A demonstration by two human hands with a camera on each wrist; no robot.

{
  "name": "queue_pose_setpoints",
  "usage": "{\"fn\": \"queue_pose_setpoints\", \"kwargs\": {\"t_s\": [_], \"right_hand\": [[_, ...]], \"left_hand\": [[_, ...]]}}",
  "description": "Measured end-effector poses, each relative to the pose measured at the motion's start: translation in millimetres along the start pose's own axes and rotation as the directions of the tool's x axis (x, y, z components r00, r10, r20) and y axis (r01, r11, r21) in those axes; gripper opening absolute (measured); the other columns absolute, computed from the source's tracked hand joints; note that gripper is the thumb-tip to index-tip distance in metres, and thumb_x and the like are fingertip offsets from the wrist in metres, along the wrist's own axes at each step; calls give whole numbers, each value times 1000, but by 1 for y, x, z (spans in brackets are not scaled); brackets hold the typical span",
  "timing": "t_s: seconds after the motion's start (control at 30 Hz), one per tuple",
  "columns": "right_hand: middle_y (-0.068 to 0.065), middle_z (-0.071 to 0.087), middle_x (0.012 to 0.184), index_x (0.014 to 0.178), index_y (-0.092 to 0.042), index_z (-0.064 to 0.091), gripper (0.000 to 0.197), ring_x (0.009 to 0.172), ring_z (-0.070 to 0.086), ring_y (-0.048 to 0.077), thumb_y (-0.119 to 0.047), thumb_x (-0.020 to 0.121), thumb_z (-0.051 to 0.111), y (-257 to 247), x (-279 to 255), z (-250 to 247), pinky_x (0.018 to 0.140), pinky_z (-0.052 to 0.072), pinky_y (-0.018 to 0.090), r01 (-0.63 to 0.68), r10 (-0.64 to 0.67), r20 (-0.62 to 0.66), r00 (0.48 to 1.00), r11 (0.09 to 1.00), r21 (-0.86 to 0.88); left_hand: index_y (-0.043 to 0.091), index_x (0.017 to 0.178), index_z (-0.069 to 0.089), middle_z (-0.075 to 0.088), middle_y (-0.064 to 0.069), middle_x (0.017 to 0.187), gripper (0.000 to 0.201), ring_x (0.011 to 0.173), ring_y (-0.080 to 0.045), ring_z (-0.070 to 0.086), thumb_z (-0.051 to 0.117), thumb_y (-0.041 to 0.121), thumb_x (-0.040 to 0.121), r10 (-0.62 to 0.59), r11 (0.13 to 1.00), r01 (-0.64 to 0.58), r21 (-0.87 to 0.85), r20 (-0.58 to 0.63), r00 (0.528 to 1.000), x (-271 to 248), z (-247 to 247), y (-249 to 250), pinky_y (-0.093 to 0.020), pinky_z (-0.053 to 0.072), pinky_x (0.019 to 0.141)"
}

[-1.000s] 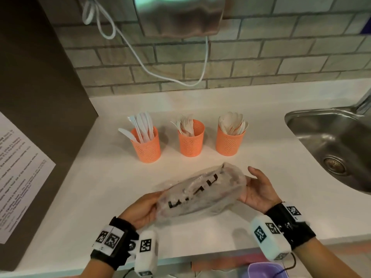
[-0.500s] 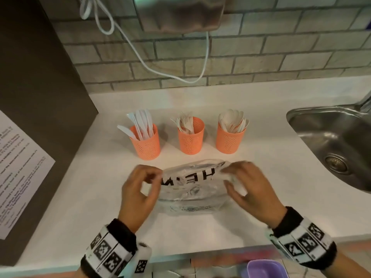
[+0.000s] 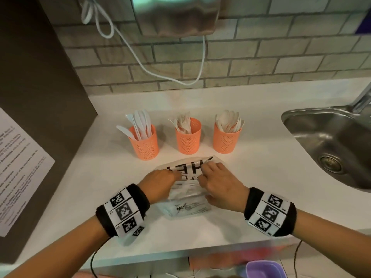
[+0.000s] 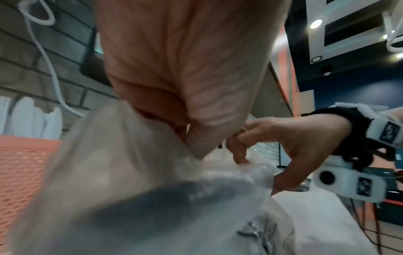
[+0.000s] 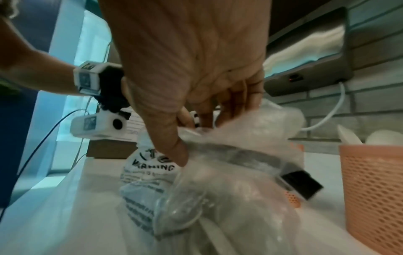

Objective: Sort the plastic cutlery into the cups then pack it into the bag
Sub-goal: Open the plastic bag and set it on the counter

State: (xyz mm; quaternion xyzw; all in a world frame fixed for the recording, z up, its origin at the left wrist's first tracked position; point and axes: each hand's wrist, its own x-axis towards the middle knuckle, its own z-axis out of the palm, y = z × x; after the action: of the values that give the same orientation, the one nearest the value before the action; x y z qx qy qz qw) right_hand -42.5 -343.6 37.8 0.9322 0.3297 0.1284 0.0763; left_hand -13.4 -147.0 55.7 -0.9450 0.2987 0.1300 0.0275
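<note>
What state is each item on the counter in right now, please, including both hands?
Clear printed plastic bag: lying on the white counter, pinched by both hands.
Left hand: pinching the bag.
Right hand: pinching the bag.
Left orange mesh cup: upright, holding white knives.
Middle orange mesh cup: upright, holding white forks.
Right orange mesh cup: upright, holding white spoons.

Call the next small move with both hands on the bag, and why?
Probably pull the bag's mouth apart. Left hand and right hand both pinch the film close together on the counter, while knives, forks and spoons sit sorted in the three orange cups, so packing comes next.
</note>
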Motion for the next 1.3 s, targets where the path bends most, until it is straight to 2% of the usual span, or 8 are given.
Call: {"fn": "queue_pose_setpoints", "kwargs": {"t_s": [0.2,0.37,0.5,0.57,0.7,0.9,1.07,1.3], "right_hand": [[11,55,76,75,-5,57,12,68,52,27,-16,71,54,-19,-12,-16,66,46,35,292,-435,278,856,852,436],[13,60,81,84,-9,53,52,67,56,29,-44,91,15,5,-1,-23,62,43,35,-119,20,248,968,914,388],[13,63,109,116,-9,50,27,93,60,34,-27,98,40,30,16,-39,65,40,33,-313,240,260,935,904,291],[12,61,118,132,-13,39,51,101,59,32,-29,88,60,34,17,-45,74,47,36,-294,203,337,919,924,245],[10,53,126,146,-17,9,96,102,59,30,-30,75,72,28,13,-36,72,45,34,-193,124,434,892,974,118],[4,49,131,146,-23,15,85,112,52,26,-32,78,66,19,0,-33,82,47,35,-190,97,412,906,963,191],[4,67,106,124,-19,55,46,90,64,27,-46,89,42,5,-16,-58,76,49,36,-66,-6,158,987,892,446],[-1,67,82,111,-17,59,50,74,62,19,-32,66,77,-54,-9,-26,72,44,29,121,-195,258,946,954,275]], "left_hand": [[16,144,17,31,-10,144,96,131,-26,31,73,44,71,41,974,-61,218,97,994,-1,-12,4,-34,32,102],[15,148,-6,8,-8,156,114,143,-24,10,69,53,71,55,962,-92,256,145,988,-10,-14,-2,-33,3,116],[18,148,-12,-5,-6,158,109,146,-21,-1,63,53,77,79,979,-109,172,169,982,-14,-28,-3,-31,-4,117],[19,148,-11,-2,-4,159,108,146,-19,1,62,53,77,85,985,-106,138,152,985,-13,-37,-3,-29,-3,117],[17,149,-7,3,-4,158,107,146,-19,6,62,56,76,62,991,-78,107,149,987,-15,-28,-3,-30,0,117],[18,148,13,26,-3,153,93,138,-20,29,59,58,78,48,999,-48,-2,87,995,-20,-19,-1,-31,23,114],[26,100,57,54,2,101,22,91,-17,52,56,35,80,220,959,-274,-78,-409,886,-16,-53,2,-27,43,64],[22,96,69,31,-4,149,15,137,-19,27,60,18,83,518,854,-520,-20,-72,852,54,-72,35,-34,31,106]]}}
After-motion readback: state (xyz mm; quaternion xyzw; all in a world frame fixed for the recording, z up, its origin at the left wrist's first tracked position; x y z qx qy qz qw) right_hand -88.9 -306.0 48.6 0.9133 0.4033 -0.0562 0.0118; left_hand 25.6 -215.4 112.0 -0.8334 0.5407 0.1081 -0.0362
